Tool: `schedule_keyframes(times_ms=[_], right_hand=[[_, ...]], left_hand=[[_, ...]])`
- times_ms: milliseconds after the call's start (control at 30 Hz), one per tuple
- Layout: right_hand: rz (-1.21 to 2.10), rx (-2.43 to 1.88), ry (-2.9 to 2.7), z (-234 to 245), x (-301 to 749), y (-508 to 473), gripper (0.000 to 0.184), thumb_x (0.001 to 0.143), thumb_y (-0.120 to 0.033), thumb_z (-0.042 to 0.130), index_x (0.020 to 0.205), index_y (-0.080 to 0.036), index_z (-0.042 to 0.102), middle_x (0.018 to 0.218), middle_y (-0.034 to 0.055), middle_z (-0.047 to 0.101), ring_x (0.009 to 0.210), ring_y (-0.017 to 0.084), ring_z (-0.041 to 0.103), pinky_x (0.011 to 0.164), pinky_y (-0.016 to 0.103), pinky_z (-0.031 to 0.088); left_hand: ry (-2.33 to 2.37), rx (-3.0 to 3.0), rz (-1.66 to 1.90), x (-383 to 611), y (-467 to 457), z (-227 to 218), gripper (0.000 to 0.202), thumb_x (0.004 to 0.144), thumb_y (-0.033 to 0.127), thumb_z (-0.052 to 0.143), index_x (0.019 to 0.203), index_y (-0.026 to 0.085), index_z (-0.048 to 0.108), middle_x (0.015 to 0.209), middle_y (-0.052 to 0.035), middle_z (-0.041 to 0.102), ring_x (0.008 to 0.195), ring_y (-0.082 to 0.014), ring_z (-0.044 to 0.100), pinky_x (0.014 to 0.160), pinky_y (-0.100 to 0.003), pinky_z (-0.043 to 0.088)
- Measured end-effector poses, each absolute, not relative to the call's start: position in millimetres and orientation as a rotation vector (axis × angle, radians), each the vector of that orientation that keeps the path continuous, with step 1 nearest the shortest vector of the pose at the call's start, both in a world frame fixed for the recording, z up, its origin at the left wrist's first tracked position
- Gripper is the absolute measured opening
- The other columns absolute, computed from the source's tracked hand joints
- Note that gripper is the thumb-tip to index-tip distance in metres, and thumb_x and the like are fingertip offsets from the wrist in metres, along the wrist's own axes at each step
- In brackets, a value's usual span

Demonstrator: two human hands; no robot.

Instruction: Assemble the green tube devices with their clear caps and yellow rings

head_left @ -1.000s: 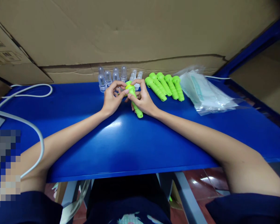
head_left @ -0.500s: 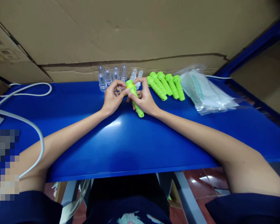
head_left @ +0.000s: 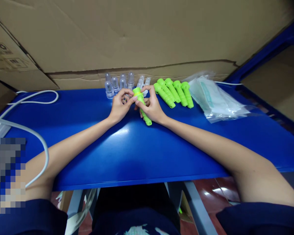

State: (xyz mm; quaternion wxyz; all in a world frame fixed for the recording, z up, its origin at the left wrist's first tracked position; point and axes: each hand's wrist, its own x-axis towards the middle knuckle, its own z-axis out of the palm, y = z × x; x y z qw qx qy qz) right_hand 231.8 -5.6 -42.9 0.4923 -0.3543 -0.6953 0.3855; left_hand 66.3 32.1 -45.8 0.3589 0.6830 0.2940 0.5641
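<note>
Between both hands is a lime-green ribbed plastic tube (head_left: 146, 118) with a wide head and a yellow band near its top. It tilts, its narrow end pointing down toward me. My left hand (head_left: 121, 106) pinches the banded head from the left. My right hand (head_left: 152, 106) wraps round the body just below, with thumb and forefinger at the collar. Behind my left hand stand several clear plastic bottle-shaped pieces (head_left: 109, 89). A few small translucent pieces (head_left: 140, 81) lie behind the held tube, partly hidden by my fingers. Several matching green tubes (head_left: 172, 91) lie side by side to the right.
A clear plastic bag (head_left: 215, 98) with pale contents lies at the right on the blue tabletop (head_left: 127, 156). Cardboard sheets (head_left: 137, 36) wall off the back. A white cable (head_left: 36, 130) loops over the left side, crossing near my left forearm.
The whole view has shifted slightly, so everything sits a little lower. Both hands keep their hold on the green tube, with only slight finger movement at its head.
</note>
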Motion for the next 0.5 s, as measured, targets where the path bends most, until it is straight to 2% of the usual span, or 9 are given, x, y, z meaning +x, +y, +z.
schedule_keyframes(times_ms=[100, 233, 500], right_hand=[[0.945, -0.849, -1.674, -41.9, 230.9, -6.0, 0.054, 0.093, -0.061, 0.067, 0.114, -0.03, 0.028, 0.068, -0.01, 0.063, 0.037, 0.012, 0.055, 0.033, 0.023, 0.043], [0.944, -0.858, -1.656, -41.2, 229.7, -6.1, 0.055, 0.091, -0.062, 0.068, 0.112, -0.03, 0.028, 0.066, -0.0102, 0.063, 0.036, 0.013, 0.055, 0.032, 0.025, 0.042], [0.864, -0.92, -1.685, -43.3, 228.1, -4.7, 0.06, 0.088, -0.072, 0.063, 0.117, -0.03, 0.032, 0.069, -0.0064, 0.063, 0.04, 0.014, 0.056, 0.035, 0.027, 0.045]], left_hand=[[0.74, 1.766, 1.443, 65.3, 30.7, -44.8, 0.038, 0.081, 0.048, 0.083, 0.093, 0.019, 0.063, 0.078, 0.0026, 0.061, 0.065, -0.0065, 0.053, 0.057, -0.017, 0.039], [0.742, 1.767, 1.439, 64.1, 29.2, -43.2, 0.037, 0.081, 0.048, 0.083, 0.092, 0.019, 0.064, 0.078, 0.002, 0.062, 0.068, -0.0079, 0.056, 0.061, -0.018, 0.041], [0.767, 1.779, 1.454, 65.6, 26.4, -42.3, 0.039, 0.085, 0.051, 0.079, 0.094, 0.02, 0.058, 0.081, 0.0017, 0.061, 0.068, -0.0075, 0.056, 0.056, -0.018, 0.037]])
